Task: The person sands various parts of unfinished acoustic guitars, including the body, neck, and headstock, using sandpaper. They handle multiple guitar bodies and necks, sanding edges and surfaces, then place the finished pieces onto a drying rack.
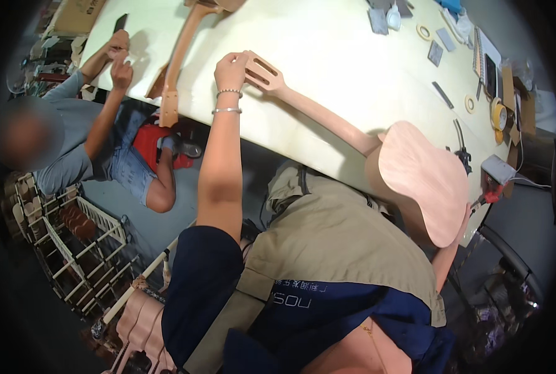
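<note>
A small unfinished guitar (422, 177) of bare pale wood lies slantwise in front of me, its neck reaching up and left over the table. My left hand (231, 71), with two bracelets at its wrist, is closed around the end of the slotted headstock (263, 70). At the other end, my right hand (462, 223) is against the rounded lower end of the body. Much of that hand and its fingers is hidden behind the wood. The body's broad, flat face is turned up, and its side faces me.
On the pale table (340, 50) lie another guitar neck (185, 53), tape rolls (470, 103), sanding blocks (435, 53) and a notebook (479, 56). A co-worker (81, 134) sits at the left with both hands over the table. Racks (72, 237) holding wooden parts stand lower left.
</note>
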`<control>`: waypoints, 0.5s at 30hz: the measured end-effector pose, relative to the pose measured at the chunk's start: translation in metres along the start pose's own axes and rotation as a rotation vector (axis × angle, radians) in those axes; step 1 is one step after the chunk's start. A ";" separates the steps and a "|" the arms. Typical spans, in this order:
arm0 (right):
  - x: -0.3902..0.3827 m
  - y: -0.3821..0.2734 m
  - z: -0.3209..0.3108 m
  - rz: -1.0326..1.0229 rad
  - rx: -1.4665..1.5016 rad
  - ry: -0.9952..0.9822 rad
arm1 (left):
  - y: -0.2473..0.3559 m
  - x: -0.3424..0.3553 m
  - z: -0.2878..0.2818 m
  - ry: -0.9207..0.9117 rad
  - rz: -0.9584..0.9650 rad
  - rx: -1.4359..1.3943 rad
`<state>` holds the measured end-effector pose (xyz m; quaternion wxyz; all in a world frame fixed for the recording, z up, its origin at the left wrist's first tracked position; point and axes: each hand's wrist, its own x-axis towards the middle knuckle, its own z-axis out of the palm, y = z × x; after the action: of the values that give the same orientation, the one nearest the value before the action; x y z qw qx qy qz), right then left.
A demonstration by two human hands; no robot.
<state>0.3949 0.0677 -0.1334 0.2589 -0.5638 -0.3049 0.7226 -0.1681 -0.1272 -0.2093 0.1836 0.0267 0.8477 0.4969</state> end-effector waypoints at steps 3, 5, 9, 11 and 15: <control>-0.002 0.005 0.012 -0.006 0.068 -0.029 | 0.017 -0.005 -0.043 -0.007 0.201 -0.273; -0.004 0.017 0.014 -0.018 0.091 -0.045 | 0.049 -0.027 -0.068 -0.234 0.290 -0.831; -0.012 0.045 0.020 -0.039 0.161 -0.031 | 0.094 -0.087 -0.056 -0.444 0.414 -0.978; -0.010 0.052 0.025 -0.030 0.173 -0.048 | 0.099 -0.100 -0.058 -0.493 0.504 -0.918; -0.003 0.063 0.036 -0.009 0.180 -0.078 | 0.113 -0.114 -0.074 -0.268 0.582 -0.486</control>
<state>0.3587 0.0176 -0.1713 0.2997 -0.5081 -0.2511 0.7674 -0.1024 -0.1575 -0.0479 0.1451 0.2862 0.6311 0.7062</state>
